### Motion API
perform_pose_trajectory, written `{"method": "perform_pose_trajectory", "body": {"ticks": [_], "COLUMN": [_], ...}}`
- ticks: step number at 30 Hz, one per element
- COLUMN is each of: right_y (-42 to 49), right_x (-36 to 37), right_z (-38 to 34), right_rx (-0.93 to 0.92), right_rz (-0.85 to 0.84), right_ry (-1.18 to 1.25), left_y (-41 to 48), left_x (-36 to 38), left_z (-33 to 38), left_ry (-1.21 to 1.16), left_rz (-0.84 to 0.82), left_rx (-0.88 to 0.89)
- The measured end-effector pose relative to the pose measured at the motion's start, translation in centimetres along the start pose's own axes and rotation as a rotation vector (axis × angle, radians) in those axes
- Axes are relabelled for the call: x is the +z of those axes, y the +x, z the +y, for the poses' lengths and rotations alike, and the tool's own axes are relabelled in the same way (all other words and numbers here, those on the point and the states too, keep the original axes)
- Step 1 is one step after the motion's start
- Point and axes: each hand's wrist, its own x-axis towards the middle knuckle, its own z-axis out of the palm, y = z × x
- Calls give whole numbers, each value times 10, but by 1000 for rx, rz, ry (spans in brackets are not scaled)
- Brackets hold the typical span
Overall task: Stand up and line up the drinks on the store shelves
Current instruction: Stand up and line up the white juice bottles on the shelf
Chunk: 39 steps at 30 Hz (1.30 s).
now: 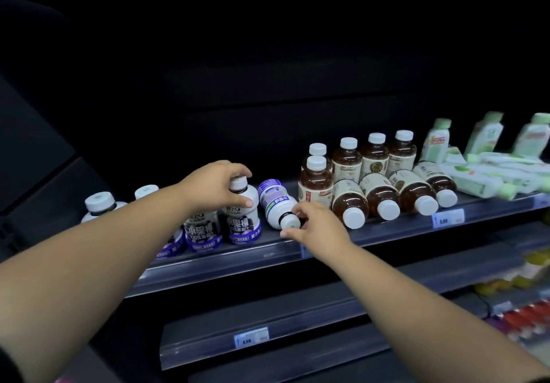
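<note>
Head view: on a dark store shelf (pixel 226 263), the left hand (pixel 212 184) grips an upright white purple-labelled plastic bottle (pixel 244 219) by its neck. The right hand (pixel 315 228) pinches the cap of a toppled white purple-labelled bottle (pixel 275 201), which lies front-to-back, cap forward.

Some upright, some toppled
One upright purple bottle (pixel 242 222) beside a toppled twin (pixel 272 201); four brown tea bottles (pixel 382 195) lie caps forward.
</note>
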Motion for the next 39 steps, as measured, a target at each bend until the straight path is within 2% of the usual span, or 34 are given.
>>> {"method": "perform_pose_trajectory", "body": {"ticks": [10,17,21,24,30,35,39], "right_y": [-6,-5,13,34,75,91,92], "right_x": [22,6,-26,-48,-71,-75,-72], "right_z": [-13,-18,-35,-52,-82,-88,-90], "right_rx": [94,0,-62,-82,-145,-221,-225], "right_rz": [121,178,196,128,-205,-408,-349], "right_ry": [56,118,114,89,-87,-184,-343], "left_y": [-4,-5,-2,0,2,4,4], "left_x": [2,0,-1,-1,1,0,-1], "left_z": [2,2,-2,-5,-7,-9,-9], "left_ry": [5,-42,-163,-208,-228,-268,-303], "left_rz": [9,16,3,-19,-20,-31,-36], "left_rx": [-39,-43,-79,-106,-162,-185,-192]}}
